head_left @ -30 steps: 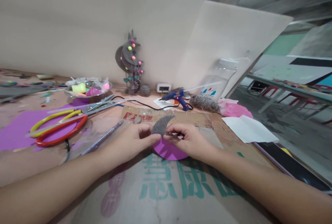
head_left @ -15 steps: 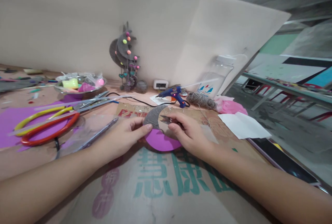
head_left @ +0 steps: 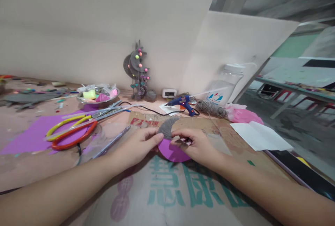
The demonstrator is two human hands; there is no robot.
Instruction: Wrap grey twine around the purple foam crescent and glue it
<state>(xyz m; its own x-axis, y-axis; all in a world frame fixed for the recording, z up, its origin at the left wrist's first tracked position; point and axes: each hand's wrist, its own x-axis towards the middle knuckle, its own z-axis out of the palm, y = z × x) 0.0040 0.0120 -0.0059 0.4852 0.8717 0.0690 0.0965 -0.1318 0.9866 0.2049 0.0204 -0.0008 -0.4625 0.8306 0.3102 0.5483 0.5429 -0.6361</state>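
A purple crescent (head_left: 174,151), its upper part wrapped in grey yarn (head_left: 167,128), is upright above the cardboard. My left hand (head_left: 142,145) grips its left edge, thumb in front on the wrapped part and fingers behind. My right hand (head_left: 197,145) is at the inner edge of the crescent, fingers curled, with the fingertips against the lower end of the yarn winding. A small pair of snips (head_left: 187,141) is tucked in its palm, mostly hidden by the fingers.
Printed cardboard (head_left: 167,184) lies beneath my hands. Behind it are a blue glue gun (head_left: 183,103), a yarn skein (head_left: 211,108) and a bottle (head_left: 222,86). Large scissors (head_left: 74,133), a pen (head_left: 112,141) and a metal bowl (head_left: 98,102) are left; a crescent ornament (head_left: 136,65) hangs behind.
The view has tilted up and turned left. The snips' blades, pointing at the crescent before, are now drawn back into my right hand, whose fingertips have closed in on the yarn.
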